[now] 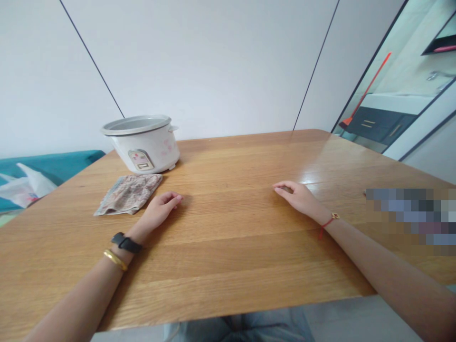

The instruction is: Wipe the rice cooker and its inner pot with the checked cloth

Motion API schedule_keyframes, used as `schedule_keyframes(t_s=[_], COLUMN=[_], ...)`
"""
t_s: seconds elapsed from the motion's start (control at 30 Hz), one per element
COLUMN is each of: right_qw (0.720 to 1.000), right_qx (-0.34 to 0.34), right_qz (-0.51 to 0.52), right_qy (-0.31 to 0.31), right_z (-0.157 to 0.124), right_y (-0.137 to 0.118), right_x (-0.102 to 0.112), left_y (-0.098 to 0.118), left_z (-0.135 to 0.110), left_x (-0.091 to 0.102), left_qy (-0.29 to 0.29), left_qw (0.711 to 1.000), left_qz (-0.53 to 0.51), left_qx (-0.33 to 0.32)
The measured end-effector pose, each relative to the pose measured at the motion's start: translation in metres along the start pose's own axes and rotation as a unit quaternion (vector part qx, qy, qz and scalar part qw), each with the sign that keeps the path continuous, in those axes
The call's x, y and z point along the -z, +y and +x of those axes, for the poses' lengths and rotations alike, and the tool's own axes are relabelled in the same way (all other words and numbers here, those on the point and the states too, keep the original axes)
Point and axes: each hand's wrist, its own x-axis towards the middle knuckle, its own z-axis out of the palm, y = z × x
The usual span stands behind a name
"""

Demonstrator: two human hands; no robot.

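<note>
My left hand (161,207) rests on the wooden table (235,237) with its fingers loosely curled and nothing in it. Its fingertips lie just right of a folded patterned cloth (128,193). Behind the cloth stands a white rice cooker (142,142) with no lid. My right hand (298,195) lies on the table at centre right, fingers relaxed and slightly bent, holding nothing. A black band and a gold bangle sit on my left wrist, a red string on my right.
A white panelled wall runs behind the table. A teal seat (53,164) with a white plastic bag (21,187) is at the left. A blurred patch (409,213) covers the table's right edge. A doorway at the right shows a dark cabinet (377,126) and an orange-handled tool.
</note>
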Motion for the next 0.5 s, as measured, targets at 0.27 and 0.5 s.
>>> schedule_keyframes(t_s=[0.27,0.5], right_qw=[1.000,1.000], right_qx=[-0.001,-0.002], right_qz=[-0.004,-0.008], right_qy=[0.004,-0.003], right_z=[0.0005,-0.0002], right_y=[-0.0013,-0.0015], right_x=[0.0002,0.0009], left_y=[0.0023,0.0003], left_z=[-0.0009,-0.0002], left_x=[-0.0003,0.0000], left_qy=[0.005,-0.001], left_qw=[1.000,1.000], left_qz=[0.010,0.011], left_qx=[-0.007,-0.007])
